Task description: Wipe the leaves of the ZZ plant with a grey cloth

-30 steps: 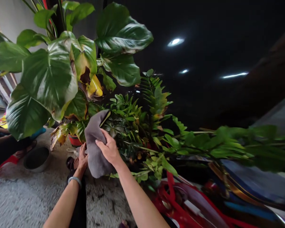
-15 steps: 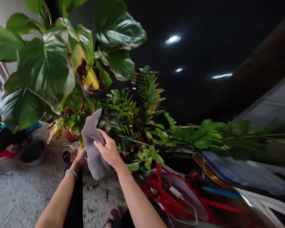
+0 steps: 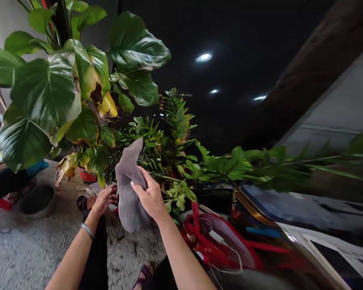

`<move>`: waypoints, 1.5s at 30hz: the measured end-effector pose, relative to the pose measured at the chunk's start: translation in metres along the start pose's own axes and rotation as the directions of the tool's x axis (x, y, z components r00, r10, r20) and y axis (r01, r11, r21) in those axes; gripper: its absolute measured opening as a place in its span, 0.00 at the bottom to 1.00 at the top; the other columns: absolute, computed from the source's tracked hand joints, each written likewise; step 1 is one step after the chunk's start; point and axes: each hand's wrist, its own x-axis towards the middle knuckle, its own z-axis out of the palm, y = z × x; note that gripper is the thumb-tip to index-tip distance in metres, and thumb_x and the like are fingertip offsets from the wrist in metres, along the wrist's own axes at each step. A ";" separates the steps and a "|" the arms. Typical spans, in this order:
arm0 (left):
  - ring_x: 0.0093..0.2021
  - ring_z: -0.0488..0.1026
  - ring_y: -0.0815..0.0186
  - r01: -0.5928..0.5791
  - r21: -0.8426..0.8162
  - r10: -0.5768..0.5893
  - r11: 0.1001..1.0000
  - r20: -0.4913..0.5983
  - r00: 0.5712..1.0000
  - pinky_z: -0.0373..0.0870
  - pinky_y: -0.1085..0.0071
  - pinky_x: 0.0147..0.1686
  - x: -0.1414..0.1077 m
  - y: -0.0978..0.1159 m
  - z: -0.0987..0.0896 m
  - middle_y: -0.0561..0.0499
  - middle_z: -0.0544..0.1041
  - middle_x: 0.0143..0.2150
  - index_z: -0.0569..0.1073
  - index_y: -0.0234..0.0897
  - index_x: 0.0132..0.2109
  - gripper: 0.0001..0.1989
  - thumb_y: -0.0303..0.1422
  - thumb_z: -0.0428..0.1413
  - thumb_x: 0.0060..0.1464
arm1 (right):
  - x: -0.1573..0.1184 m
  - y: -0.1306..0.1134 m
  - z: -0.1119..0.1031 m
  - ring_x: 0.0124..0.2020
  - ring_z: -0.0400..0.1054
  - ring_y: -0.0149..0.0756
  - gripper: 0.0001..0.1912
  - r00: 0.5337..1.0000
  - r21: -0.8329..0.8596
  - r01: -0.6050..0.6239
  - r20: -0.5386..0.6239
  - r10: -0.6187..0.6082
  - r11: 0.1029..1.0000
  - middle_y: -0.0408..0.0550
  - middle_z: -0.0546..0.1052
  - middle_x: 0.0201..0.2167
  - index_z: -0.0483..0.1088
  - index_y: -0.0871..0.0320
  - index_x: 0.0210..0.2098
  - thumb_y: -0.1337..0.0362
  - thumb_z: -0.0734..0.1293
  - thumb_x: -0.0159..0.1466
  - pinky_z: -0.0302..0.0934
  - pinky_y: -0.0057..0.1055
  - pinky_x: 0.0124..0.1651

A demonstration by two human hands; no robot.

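A soft grey cloth (image 3: 129, 177) hangs in front of the plants, its upper end pointing upwards. My right hand (image 3: 151, 194) grips it along its right side, thumb on the near face. Just left of the cloth is my left hand (image 3: 104, 199), wearing a bangle at the wrist. Its fingers are spread and hold nothing that I can see; the fingertips come close to the cloth's edge. Behind both hands grow low green plants (image 3: 151, 139), and a large-leaved plant (image 3: 51, 86) with some yellow and brown leaves rises at the left.
A round basin (image 3: 38, 201) stands on the rough floor (image 3: 21, 249), near another person's leg and arm at the left edge. A red bag (image 3: 196, 241) holding a white charger with a cable lies at the lower right. Dark glossy panelling (image 3: 230, 44) reflects lights behind.
The cloth and my right hand have shifted right in the view. My left hand, earlier up against the cloth, now shows spread fingers with a small gap. The camera has turned slightly.
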 end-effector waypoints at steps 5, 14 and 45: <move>0.30 0.78 0.62 0.006 0.017 -0.006 1.000 0.021 1.000 0.73 0.67 0.33 -0.009 -0.002 0.005 0.46 0.83 0.35 0.81 0.33 0.51 0.33 0.43 0.76 0.38 | -0.011 0.050 0.021 0.55 0.77 0.52 0.29 0.979 -0.069 -0.203 -0.019 0.202 0.977 0.56 0.83 0.53 0.77 0.59 0.55 0.63 0.67 0.54 0.67 0.48 0.63; 0.31 0.76 0.63 0.033 0.013 -0.035 0.999 0.125 0.991 0.74 0.65 0.36 -0.001 -0.005 0.007 0.50 0.79 0.29 0.83 0.34 0.40 0.24 0.42 0.77 0.37 | -0.018 0.025 -0.023 0.58 0.75 0.55 0.31 0.957 0.040 -0.119 -0.263 0.125 0.992 0.57 0.81 0.57 0.75 0.58 0.59 0.55 0.70 0.57 0.64 0.50 0.64; 0.33 0.78 0.63 -0.004 0.040 0.006 0.999 -0.050 0.999 0.76 0.67 0.34 -0.001 0.007 -0.006 0.46 0.83 0.37 0.83 0.34 0.42 0.26 0.37 0.77 0.32 | -0.102 0.098 0.032 0.40 0.79 0.53 0.20 0.794 0.488 -0.485 -0.102 0.599 0.726 0.50 0.86 0.34 0.80 0.57 0.38 0.57 0.70 0.47 0.70 0.43 0.47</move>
